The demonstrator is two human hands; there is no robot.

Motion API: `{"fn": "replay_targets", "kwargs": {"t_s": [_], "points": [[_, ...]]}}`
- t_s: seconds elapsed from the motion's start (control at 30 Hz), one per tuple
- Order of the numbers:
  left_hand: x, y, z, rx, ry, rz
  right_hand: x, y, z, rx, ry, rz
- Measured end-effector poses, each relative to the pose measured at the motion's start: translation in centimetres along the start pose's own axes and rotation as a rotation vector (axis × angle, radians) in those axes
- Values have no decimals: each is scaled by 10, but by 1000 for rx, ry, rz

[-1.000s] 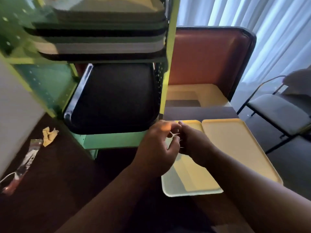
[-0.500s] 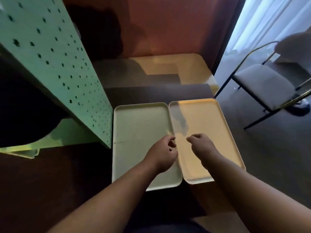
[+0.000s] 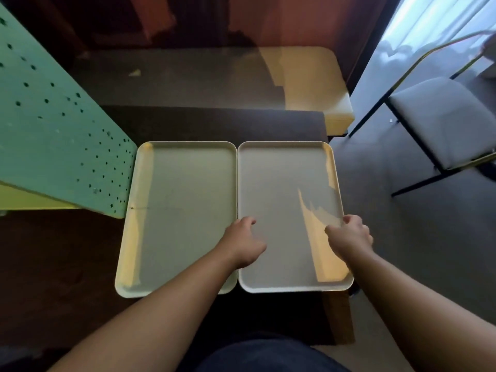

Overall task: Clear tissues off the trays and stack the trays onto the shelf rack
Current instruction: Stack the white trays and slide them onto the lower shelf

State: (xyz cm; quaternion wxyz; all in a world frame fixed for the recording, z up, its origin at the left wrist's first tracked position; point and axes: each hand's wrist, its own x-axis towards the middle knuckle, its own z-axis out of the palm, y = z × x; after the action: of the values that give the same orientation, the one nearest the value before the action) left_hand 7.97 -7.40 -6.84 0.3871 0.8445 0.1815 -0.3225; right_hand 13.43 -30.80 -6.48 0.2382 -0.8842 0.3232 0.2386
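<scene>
Table (image 3: 204, 124): dark top, bearing both trays.
Shelf rack (image 3: 53, 146): green perforated panel, left of the left tray, its corner just beside that tray's rim.
Left tray (image 3: 171, 205): pale, flat on the table, touching the right tray along one long edge.
Right tray (image 3: 279, 189): pale, flat, at the table's right edge.
Left hand (image 3: 243, 244): at the right tray's left rim, fingers curled; grasp cannot be told.
Right hand (image 3: 350, 237): at the right tray's right rim, fingers curled over it.

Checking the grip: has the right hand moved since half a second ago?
Yes. The right hand went rightward, from the right tray's middle to its right rim. The left hand sits at the opposite rim.
</scene>
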Motion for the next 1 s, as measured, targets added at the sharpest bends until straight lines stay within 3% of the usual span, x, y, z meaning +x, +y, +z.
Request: {"fn": "replay_targets", "kwargs": {"t_s": [0.23, 0.37, 0.63, 1.0], "points": [[-2, -7, 1, -87, 67, -66, 27, 7, -14, 188, -154, 123], [-3, -8, -2, -180, 83, -93, 24, 5, -17, 276, -84, 31], [-7, -17, -29, -311, 442, -80, 6, -11, -27, 418, -13, -182], [-52, -102, -114, -563, 706, -212, -74, -78, 79, 453, -197, -154]]}}
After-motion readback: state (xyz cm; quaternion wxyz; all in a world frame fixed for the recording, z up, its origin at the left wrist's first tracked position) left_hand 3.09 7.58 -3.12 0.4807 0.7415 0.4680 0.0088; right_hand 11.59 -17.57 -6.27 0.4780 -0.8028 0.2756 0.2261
